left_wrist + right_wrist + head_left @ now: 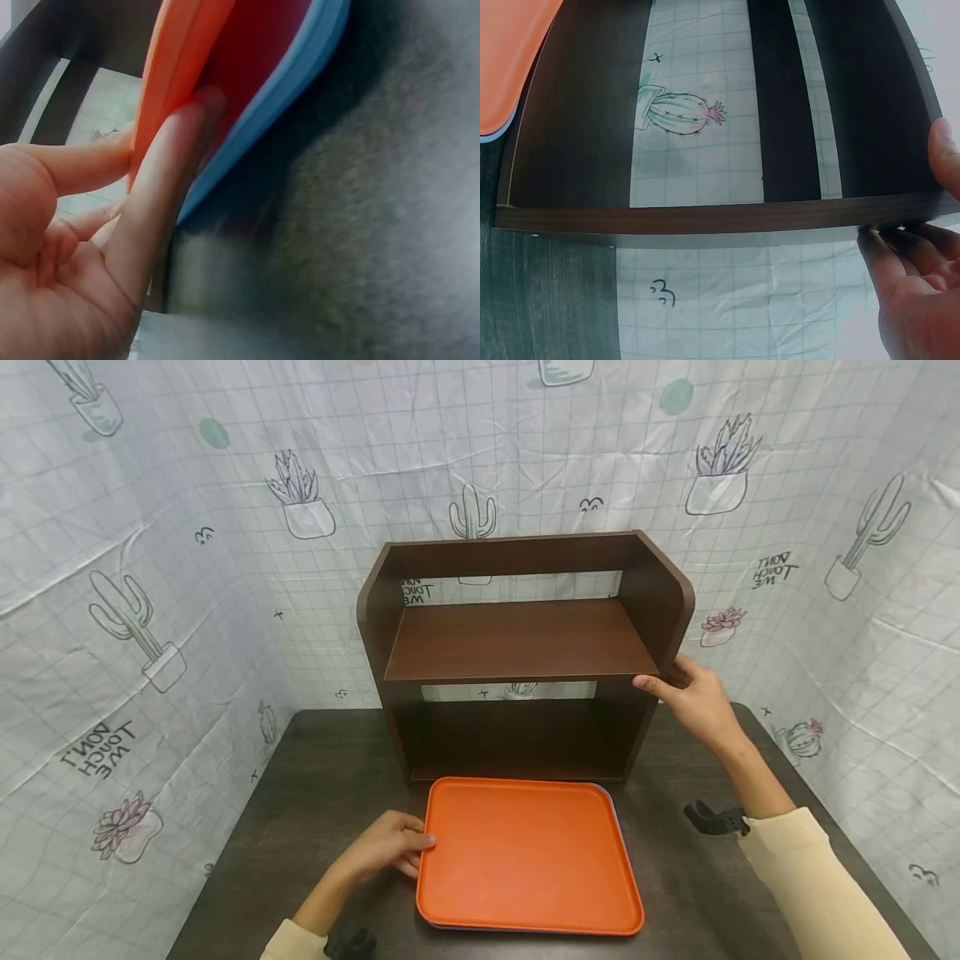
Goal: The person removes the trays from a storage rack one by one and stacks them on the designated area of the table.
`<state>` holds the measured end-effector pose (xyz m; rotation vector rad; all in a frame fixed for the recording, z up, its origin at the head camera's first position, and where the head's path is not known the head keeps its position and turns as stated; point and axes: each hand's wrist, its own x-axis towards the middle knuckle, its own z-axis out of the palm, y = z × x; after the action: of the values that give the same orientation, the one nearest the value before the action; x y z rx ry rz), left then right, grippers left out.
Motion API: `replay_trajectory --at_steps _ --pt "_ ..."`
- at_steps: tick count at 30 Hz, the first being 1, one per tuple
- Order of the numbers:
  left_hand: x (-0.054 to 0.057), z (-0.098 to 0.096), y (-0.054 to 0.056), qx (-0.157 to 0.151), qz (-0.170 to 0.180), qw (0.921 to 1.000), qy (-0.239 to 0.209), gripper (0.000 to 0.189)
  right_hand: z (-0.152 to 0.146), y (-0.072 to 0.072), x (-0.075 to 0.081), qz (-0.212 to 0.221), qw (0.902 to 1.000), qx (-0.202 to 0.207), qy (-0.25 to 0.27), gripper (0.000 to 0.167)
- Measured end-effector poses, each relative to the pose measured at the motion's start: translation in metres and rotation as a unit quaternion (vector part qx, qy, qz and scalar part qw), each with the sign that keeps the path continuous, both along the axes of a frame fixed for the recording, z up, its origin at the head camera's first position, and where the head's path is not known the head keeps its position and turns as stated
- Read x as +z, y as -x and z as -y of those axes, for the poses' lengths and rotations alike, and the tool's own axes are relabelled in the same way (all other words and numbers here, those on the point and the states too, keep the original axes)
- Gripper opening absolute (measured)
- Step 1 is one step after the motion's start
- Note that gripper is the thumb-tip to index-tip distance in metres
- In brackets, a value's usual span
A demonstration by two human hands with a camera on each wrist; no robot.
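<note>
An orange tray (528,856) lies over a blue tray (292,79), whose rim shows only along the right and front edges in the head view. My left hand (390,845) pinches the orange tray's left edge, thumb on top and fingers below. In the left wrist view a gap shows between the two trays at this edge, with a finger in it. Behind the trays stands a dark brown two-level shelf (517,639). My right hand (693,702) grips its right side panel (727,219), thumb at the front edge and fingers on the outer face.
Both trays and the shelf stand on a dark table (322,777). A white cloth (225,610) printed with cacti hangs round the back and sides. Dark wrist straps (712,820) show at both sleeves. The shelf's lower level (517,739) faces the trays' back edge.
</note>
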<state>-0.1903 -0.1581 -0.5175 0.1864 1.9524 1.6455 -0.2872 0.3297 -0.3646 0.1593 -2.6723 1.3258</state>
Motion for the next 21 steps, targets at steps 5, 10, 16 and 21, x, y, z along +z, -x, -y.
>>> replay_trajectory --at_steps 5,10,16,21 --pt "0.006 -0.003 -0.001 0.007 -0.058 0.9954 0.076 0.022 0.000 0.000 0.000 0.001 1.0000 0.000 0.001 0.074" --pt "0.001 -0.003 -0.001 0.008 -0.073 0.9912 0.110 0.024 0.000 0.000 0.000 0.004 1.0000 0.003 0.001 0.075" --pt "-0.004 -0.003 0.001 0.010 -0.043 0.9957 0.081 0.024 0.001 0.000 -0.001 0.001 1.0000 0.002 0.000 0.074" --pt "-0.009 -0.003 0.002 0.000 -0.035 0.9973 0.065 0.023 0.004 -0.002 -0.001 -0.005 1.0000 -0.002 0.004 0.072"
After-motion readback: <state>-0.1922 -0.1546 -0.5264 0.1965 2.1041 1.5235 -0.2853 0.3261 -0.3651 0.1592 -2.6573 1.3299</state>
